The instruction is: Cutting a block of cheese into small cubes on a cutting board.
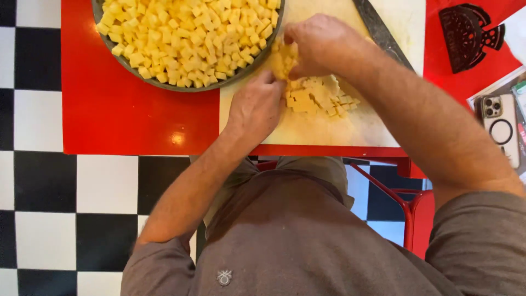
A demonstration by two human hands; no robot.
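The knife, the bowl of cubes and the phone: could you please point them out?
knife (381, 33), head view, middle of blade
bowl (189, 86), head view, near rim
phone (501, 129), head view, back

Red table with a glossy top showing a bright light reflection, standing on a black-and-white checkered floor; a red metal-framed chair sits beneath the table's edge.

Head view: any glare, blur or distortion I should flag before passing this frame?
Head view: a small glare spot on the red table near the cutting board; light otherwise even, with soft shadows under the hands. The left hand and right hand look slightly soft, as does the handful of yellow cubes between them. The knife and phone are cut off at the frame edges.
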